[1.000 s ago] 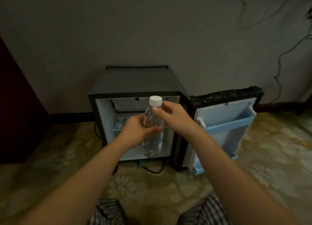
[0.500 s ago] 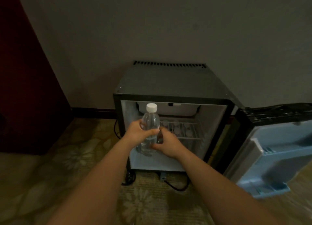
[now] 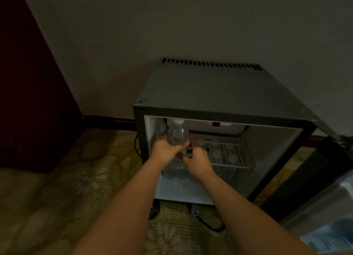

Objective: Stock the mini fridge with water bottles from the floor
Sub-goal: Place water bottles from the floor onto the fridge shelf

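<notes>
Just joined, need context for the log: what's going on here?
A person is loading a mini fridge, whose door stands open at the right. The left hand grips a clear, white-capped water bottle, upright, inside the fridge's left side next to the wire shelf. The right hand is by the bottle's lower part; whether it grips is unclear. The bottle is not yet released.

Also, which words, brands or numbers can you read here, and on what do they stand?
No text can be read.
The water bottle in the left hand shows no label.
A small dark mark beside the right hand is too blurred to read.
The fridge top bears no writing.
</notes>
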`<state>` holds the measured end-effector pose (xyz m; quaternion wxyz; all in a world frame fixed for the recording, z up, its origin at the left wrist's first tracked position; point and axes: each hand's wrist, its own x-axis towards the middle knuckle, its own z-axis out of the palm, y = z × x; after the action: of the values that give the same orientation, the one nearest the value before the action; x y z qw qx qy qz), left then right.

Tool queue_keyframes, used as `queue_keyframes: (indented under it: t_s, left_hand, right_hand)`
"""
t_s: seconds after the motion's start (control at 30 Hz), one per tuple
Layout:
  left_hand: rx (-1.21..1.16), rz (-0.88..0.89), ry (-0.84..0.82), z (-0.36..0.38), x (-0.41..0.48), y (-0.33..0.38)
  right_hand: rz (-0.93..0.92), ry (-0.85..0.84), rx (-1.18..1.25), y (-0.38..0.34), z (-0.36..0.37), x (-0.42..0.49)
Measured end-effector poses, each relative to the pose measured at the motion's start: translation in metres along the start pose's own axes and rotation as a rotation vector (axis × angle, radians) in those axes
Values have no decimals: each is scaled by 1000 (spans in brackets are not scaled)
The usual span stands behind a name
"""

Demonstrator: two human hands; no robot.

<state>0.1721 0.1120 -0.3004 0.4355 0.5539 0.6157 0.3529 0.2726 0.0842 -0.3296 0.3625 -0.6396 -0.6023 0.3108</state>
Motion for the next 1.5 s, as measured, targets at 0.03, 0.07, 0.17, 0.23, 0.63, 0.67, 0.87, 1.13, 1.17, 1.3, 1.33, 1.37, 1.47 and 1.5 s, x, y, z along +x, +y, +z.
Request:
queue_keyframes:
  t_s: [0.03,0.07,0.17,0.23,0.63,0.67,0.87,1.13,1.17,1.3,1.33,1.37,1.47,1.5]
  left_hand:
    - [24,-2,22,3,4,1]
    - [60,-9,39,6,8,3]
    - [198,-67,56,14,22,5]
    - [215,-83,48,17,31,3]
    - [109,-100,175,21,48,-10]
    - [125,-107,157,21,47,-10]
    - [284,-166,154,23,41,-13]
    - [377,-126,11,6,12,-14]
    - [402,-121,-75,3,3,-11]
    - [545,-84,-335,-4,-27,4]
    - [578,-61,-395,-3,-33,8]
    - [606,-50,-448,-1,-41,15]
    - [665,2,-522,6,-70,33]
    - [691,39,-527,9,-81,41]
  right_hand:
    - [11,9,-4,1,3,4]
    - [26,12,-5,3,5,8]
    - [80,9,38,8,10,18]
    - [127,4,58,13,10,26]
    - [185,-187,76,20,31,47]
    - [194,-206,63,22,32,47]
    - [274,-280,15,24,21,33]
    - [221,-177,-131,12,-12,-4]
    - [220,-165,-146,10,-17,-11]
    - [198,-143,-212,4,-44,-38]
    - [193,-136,-216,1,-51,-44]
    - [184,-127,-230,-2,-61,-51]
    - [180,-97,-282,-9,-88,-75]
    - [182,-77,-292,-12,-97,-83]
